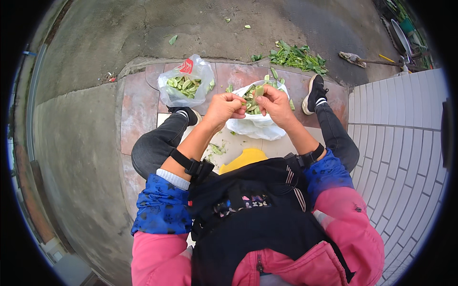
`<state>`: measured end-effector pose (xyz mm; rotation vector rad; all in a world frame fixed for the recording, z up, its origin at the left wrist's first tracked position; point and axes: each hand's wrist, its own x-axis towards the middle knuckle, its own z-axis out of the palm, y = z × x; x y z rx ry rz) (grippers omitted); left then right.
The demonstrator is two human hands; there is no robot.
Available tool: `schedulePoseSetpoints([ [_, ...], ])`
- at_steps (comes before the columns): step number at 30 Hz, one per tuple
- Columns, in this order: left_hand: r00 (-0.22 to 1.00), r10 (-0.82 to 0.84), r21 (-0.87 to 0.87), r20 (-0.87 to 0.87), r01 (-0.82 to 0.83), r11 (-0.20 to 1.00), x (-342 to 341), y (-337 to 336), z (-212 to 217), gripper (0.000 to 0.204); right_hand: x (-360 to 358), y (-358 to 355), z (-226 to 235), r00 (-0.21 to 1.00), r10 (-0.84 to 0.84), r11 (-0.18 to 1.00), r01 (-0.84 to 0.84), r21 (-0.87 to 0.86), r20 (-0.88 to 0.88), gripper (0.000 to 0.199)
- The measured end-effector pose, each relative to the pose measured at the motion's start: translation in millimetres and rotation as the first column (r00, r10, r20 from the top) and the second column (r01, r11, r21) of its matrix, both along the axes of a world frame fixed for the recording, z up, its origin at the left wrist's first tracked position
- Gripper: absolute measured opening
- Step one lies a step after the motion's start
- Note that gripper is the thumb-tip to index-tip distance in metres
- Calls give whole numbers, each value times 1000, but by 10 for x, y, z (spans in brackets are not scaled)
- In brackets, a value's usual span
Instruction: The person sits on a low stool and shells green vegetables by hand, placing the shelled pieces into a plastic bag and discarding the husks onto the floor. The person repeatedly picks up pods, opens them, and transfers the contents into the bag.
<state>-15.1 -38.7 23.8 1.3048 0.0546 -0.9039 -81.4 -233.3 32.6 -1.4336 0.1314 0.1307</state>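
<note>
Above a white plastic bag (261, 128) between my feet, my hands are close together. My right hand (278, 106) grips a flat green bean pod (259, 91) between thumb and fingers, its end pointing up. My left hand (224, 109) is closed in a pinch just to the left. Whatever it may hold is too small to make out. Several green pods (251, 106) lie in the white bag, partly hidden by my hands. To the left, a clear plastic bag (205, 74) with a red print holds many pale green pod pieces (185, 86).
A heap of green leaves (298, 58) lies beyond my right shoe (315, 93). Green peelings (217, 148) are scattered on the tiles before me, near something yellow (244, 158). A white tiled wall (396, 143) stands at the right. Further right lies a stick with a rag-like end (354, 59).
</note>
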Motion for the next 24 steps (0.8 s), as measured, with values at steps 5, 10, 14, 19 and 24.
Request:
schedulePoseSetpoints([
  [5,827,-470,302,308,384,873,-148,202,81,24,-2,48,101,997,-68,960,57,273,29,16],
  [10,936,-347,-31,49,349,937,-71,182,206,29,-15,83,100,996,54,981,-66,183,70,14],
  [14,918,-387,-172,-91,368,914,-15,265,255,23,38,116,94,990,91,985,-106,137,111,15],
  [19,969,-225,-144,-99,210,967,-28,349,219,19,137,300,9,983,65,990,-85,114,171,14],
  [24,998,8,-223,-66,-22,975,41,400,129,15,317,532,-64,990,-138,871,140,472,-39,19],
])
